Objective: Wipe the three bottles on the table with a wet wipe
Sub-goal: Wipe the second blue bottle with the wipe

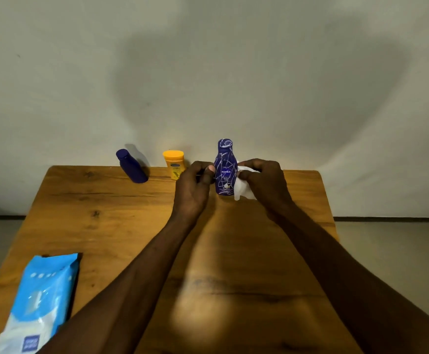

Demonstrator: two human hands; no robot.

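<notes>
upright nivea bottle (224,169), white wipe (244,186) alongside

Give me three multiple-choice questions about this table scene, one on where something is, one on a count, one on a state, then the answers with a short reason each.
1. Where is the pack of wipes?
A. near left corner of the table
B. far right corner
C. on the floor

2. How many bottles are there?
A. two
B. three
C. four

3. What is the right hand doing?
A. resting flat
B. holding a white wipe against the Nivea bottle
C. lifting the yellow bottle

Answers:
1 A, it lies at the lower left.
2 B, the plain blue bottle, the yellow one and the Nivea.
3 B, its fingers are curled on the wipe.
</notes>
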